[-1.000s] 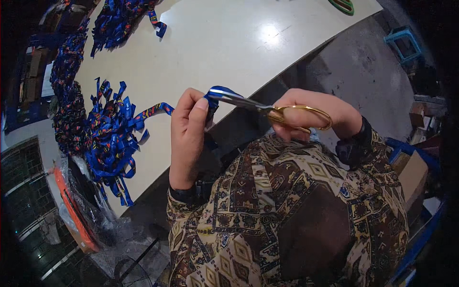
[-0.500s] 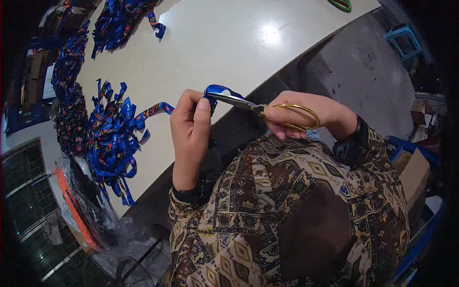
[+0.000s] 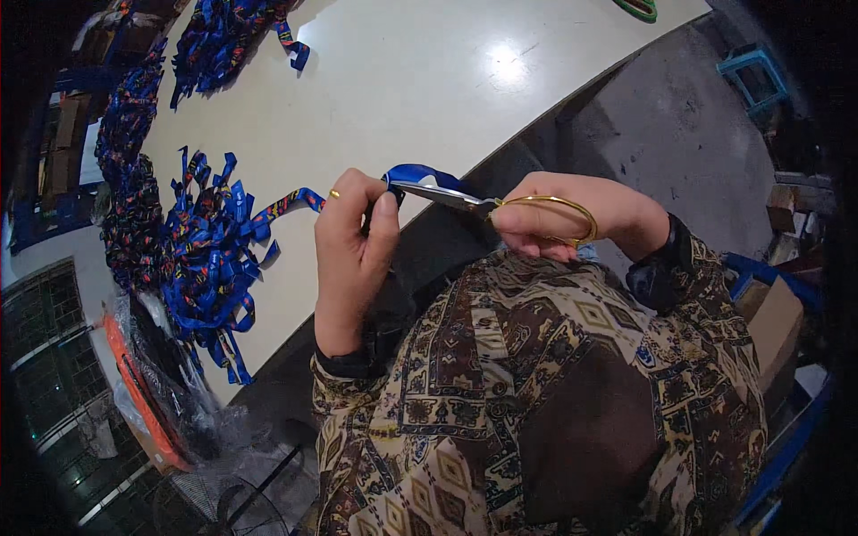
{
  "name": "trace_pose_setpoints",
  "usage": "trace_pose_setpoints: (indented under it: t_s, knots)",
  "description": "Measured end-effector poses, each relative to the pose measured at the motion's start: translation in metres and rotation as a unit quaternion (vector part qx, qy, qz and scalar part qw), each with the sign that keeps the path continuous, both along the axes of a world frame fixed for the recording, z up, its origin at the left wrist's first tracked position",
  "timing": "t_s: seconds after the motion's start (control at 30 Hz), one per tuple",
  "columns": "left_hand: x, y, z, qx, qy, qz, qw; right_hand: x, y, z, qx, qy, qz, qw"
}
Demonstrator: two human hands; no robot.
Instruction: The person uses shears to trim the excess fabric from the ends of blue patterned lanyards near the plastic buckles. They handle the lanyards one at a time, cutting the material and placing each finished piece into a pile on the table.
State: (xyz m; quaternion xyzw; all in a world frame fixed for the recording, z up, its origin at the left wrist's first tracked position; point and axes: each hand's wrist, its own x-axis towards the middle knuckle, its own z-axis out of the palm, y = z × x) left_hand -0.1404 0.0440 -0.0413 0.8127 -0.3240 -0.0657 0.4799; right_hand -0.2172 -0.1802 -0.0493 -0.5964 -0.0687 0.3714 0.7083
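My left hand (image 3: pixel 349 246) pinches a blue printed ribbon (image 3: pixel 413 171) between thumb and fingers, and a folded loop of it stands above the thumb. A gold ring is on one finger. My right hand (image 3: pixel 581 207) is closed around gold-handled scissors (image 3: pixel 451 196), whose blades reach left to the ribbon beside my left thumb. The blades look nearly closed; whether ribbon lies between them is hard to see. A printed strip (image 3: pixel 288 205) runs from a heap of blue ribbon pieces (image 3: pixel 207 259) to behind my left hand.
The heap lies on a pale table (image 3: pixel 357 98), with another bunch of ribbons (image 3: pixel 223 45) farther back. A long dark pile (image 3: pixel 130 196) lines the left edge. Green-handled scissors (image 3: pixel 639 9) are at the far edge. A blue stool (image 3: pixel 753 79) and cardboard box (image 3: pixel 770 330) stand right.
My left hand has shifted slightly down and tilted, bringing its ring into view. The scissor blades have dropped slightly against the ribbon, and the ribbon's loop has moved a little.
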Motion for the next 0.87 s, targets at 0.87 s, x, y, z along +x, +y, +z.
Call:
trace_pose_setpoints:
  t_s: [0.87]
  knots:
    - [-0.003,-0.008,-0.005,0.007,0.112,-0.010,0.994,0.038,0.020,-0.004,0.023,-0.130,-0.109,0.985]
